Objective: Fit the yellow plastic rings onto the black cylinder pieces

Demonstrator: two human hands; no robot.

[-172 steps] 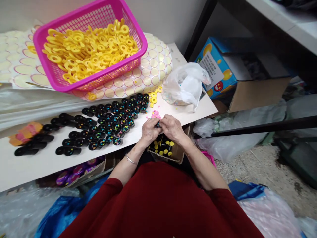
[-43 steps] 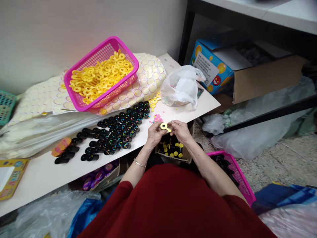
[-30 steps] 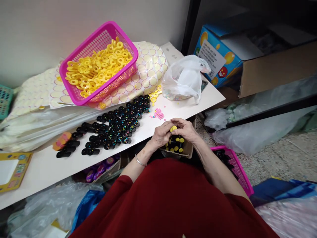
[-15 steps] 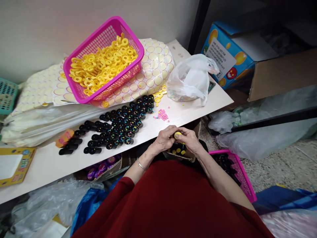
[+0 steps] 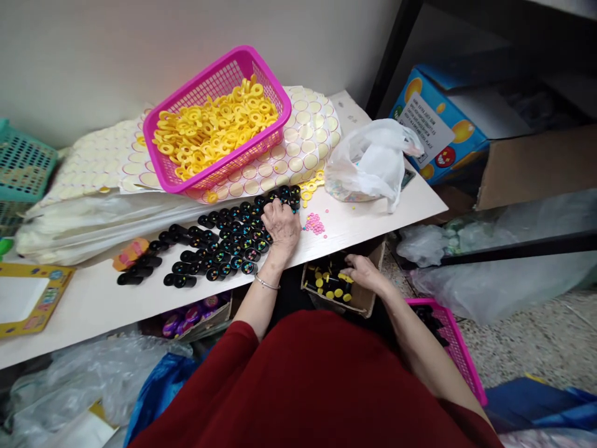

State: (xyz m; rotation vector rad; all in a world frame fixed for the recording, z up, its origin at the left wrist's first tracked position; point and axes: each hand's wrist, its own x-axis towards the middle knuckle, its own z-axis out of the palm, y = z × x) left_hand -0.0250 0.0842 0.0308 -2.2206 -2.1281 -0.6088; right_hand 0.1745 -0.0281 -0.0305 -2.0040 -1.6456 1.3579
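**Left hand (image 5: 282, 225) down among black tubes (image 5: 221, 256), right hand (image 5: 365, 272) over a carton (image 5: 364, 302)**

Just right of the left fingers, bare worktop (image 5: 373, 223) opens beyond some pink pieces (image 5: 314, 224), up to a plastic bag (image 5: 364, 168). The worktop's front edge runs between both hands' fingers. The left hand arches palm-down, fingers curled; whether they pinch a tube cannot be told, since the knuckles hide the fingertips. The right fingers are slightly spread, just above yellow-capped tubes (image 5: 329, 294); the dark contents beneath them are hard to make out.
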